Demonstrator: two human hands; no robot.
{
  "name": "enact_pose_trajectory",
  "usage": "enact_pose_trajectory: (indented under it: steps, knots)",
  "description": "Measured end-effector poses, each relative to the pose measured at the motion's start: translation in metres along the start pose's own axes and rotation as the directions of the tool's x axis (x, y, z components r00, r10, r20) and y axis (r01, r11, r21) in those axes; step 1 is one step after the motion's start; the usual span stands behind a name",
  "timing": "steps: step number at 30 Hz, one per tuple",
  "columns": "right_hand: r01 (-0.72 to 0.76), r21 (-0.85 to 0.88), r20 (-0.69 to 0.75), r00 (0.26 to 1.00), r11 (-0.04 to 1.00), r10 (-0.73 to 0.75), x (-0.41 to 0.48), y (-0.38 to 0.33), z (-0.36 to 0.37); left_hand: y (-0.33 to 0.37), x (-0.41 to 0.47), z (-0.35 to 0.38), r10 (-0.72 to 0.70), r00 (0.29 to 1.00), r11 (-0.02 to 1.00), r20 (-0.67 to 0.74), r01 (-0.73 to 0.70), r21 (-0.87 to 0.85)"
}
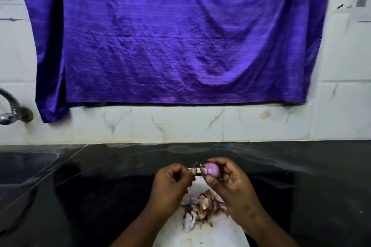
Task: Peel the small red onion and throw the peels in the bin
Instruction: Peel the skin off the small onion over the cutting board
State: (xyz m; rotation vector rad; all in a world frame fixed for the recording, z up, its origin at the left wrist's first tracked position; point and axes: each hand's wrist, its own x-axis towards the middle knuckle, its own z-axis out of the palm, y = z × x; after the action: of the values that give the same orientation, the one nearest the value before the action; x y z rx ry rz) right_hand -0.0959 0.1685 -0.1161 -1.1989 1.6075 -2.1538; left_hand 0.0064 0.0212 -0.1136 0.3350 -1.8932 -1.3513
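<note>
While right hand (230, 183) grips onion (211, 170) above the far board (220, 234) edge, left hand (172, 183) curls beside it, contents unclear.

Both bare forearms rise from the bottom edge and angle toward each other, so the hands sit close together, just apart. The right hand (230, 181) is turned palm inward. Its thumb is below and its fingers curl over the top of a small, round, peeled purple-red onion (211, 170), gripping it at the fingertips. The left hand (172, 181) shows its back, fingers curled in, thumb and forefinger drawn together near the onion's root end. Blur hides whether they pinch anything.
</note>
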Motion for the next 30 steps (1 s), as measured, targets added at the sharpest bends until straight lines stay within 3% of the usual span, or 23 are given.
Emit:
enact_pose_trajectory:
  steps: [7, 14, 20, 22, 26, 28, 30]
  knots:
    - [0.004, -0.037, 0.008, 1.000, 0.999, -0.004, 0.002, 0.004, -0.003, 0.010, -0.006, 0.001, 0.238, 0.969, 0.971, 0.071, -0.236, -0.034]
    - [0.015, -0.144, 0.041, 0.999, 0.989, -0.009, 0.000, 0.002, -0.005, 0.009, -0.002, -0.002, 0.306, 0.952, 0.950, 0.017, -0.307, 0.057]
    - [0.041, -0.201, 0.059, 0.998, 0.979, -0.030, -0.002, 0.003, -0.006, 0.008, -0.004, -0.001, 0.353, 0.930, 0.906, 0.101, -0.366, 0.210]
    - [0.050, -0.237, 0.022, 0.999, 0.970, -0.046, -0.002, 0.003, -0.003, 0.008, -0.005, 0.001, 0.319, 0.940, 0.916, 0.119, -0.338, 0.217]
    - [0.034, -0.212, -0.235, 0.968, 0.977, -0.085, 0.010, 0.003, -0.019, 0.010, -0.012, 0.007, 0.260, 0.940, 0.933, 0.220, -0.303, 0.193]
    - [0.027, -0.192, -0.264, 0.961, 0.981, -0.078, 0.013, 0.004, -0.027, 0.009, -0.011, 0.007, 0.233, 0.965, 0.958, 0.118, -0.249, 0.144]
    - [0.023, -0.215, -0.240, 0.968, 0.976, -0.076, 0.011, 0.006, -0.026, 0.005, -0.006, 0.003, 0.169, 0.983, 0.978, -0.071, -0.158, 0.136]
